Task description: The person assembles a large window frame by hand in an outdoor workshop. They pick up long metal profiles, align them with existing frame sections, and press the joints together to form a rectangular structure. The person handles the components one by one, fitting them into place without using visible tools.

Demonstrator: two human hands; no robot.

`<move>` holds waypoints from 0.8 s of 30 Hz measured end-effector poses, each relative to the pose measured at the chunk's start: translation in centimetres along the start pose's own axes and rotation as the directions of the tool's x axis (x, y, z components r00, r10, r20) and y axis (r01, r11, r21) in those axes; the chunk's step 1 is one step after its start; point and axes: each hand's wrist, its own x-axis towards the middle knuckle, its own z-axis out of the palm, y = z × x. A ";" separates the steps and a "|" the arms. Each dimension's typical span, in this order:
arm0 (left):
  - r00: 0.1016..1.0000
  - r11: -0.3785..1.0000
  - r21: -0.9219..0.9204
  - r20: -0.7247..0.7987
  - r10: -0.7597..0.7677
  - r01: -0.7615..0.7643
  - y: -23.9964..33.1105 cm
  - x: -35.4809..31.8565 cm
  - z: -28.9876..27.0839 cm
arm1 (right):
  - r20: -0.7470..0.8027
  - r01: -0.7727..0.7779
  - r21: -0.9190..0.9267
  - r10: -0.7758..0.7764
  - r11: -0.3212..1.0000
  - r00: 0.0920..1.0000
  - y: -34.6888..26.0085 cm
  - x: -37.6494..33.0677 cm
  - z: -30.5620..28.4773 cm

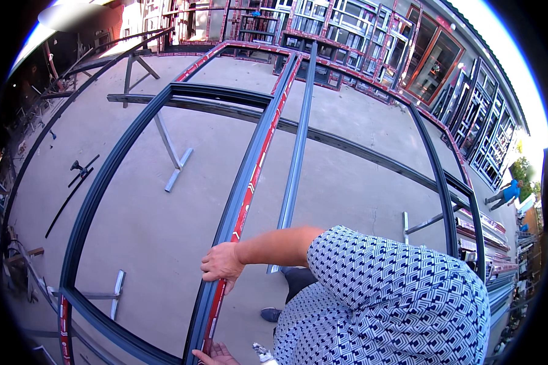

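A long dark grey metal profile with a red taped strip (252, 170) runs from the lower middle up toward the far end of a large dark grey frame (103, 176), which lies flat on metal trestles. My right hand (222, 264) reaches across from the right and grips this profile near its lower part. At the picture's bottom edge, my left hand (216, 354) rests with fingers apart on the profile's near end and is partly cut off. My patterned blue and white shirt (396, 292) fills the lower right.
A second grey bar (295, 152) lies parallel, just right of the taped profile. Trestle legs (176, 164) stand on the concrete floor (146, 225). Dark tools (79, 170) lie at the left. Stacked window frames (347, 30) line the back and right. A person in blue (509, 193) stands far right.
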 end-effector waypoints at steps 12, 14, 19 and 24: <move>0.978 0.997 0.074 -0.209 0.027 -0.012 -1.2 1.6 8.2 | -0.439 0.183 0.204 -0.077 0.962 0.895 0.4 -1.8 -0.2; 0.973 0.996 0.089 -0.229 0.018 0.003 -1.9 1.9 10.5 | -0.535 0.029 0.285 0.134 0.958 0.835 2.1 -4.7 -1.4; 0.972 0.994 0.098 -0.231 -0.029 0.053 -4.3 2.7 18.3 | -0.694 -0.637 0.416 0.679 0.649 0.240 14.0 -18.1 -4.2; 0.976 0.984 0.132 -0.197 -0.093 0.120 -6.8 2.8 25.6 | -0.208 -0.640 0.764 0.909 -0.080 -0.362 25.8 -27.5 -6.7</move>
